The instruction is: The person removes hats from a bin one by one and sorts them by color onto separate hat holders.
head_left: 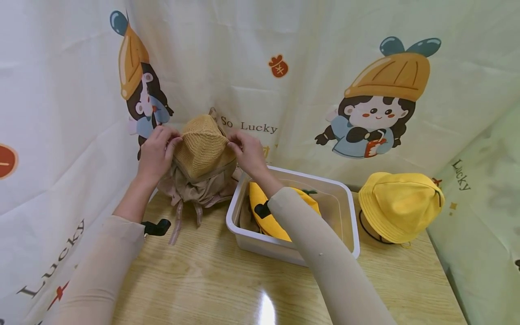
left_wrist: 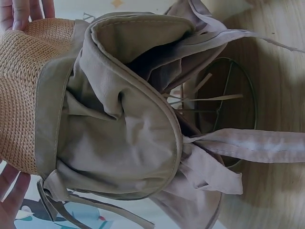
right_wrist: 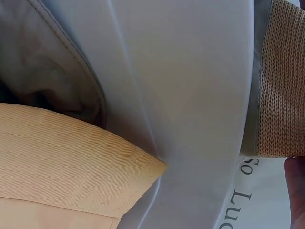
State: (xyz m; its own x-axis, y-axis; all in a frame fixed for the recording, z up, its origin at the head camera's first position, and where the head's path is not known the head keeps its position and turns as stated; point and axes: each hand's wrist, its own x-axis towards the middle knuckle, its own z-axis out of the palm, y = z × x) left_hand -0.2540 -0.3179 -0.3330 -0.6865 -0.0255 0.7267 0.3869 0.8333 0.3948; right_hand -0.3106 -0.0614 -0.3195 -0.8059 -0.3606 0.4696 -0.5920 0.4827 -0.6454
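Observation:
A sun hat (head_left: 203,155) with a tan woven crown and a drooping taupe cloth brim sits upright at the back left. My left hand (head_left: 156,151) pinches the left side of the crown between thumb and fingers. On the opposite side, my right hand (head_left: 251,154) pinches the weave near the top. A crease runs across the crown between the two hands. Pale ribbon ties (left_wrist: 257,144) hang from the brim. Under the brim, the left wrist view shows part of a round wire stand (left_wrist: 219,98).
Right of the sun hat stands a white plastic bin (head_left: 260,250) with a yellow cloth hat (head_left: 278,225) and some brown cloth inside. A yellow bucket hat (head_left: 402,203) rests on a dark wire stand at the right. A printed curtain (head_left: 243,36) encloses the wooden table (head_left: 203,280).

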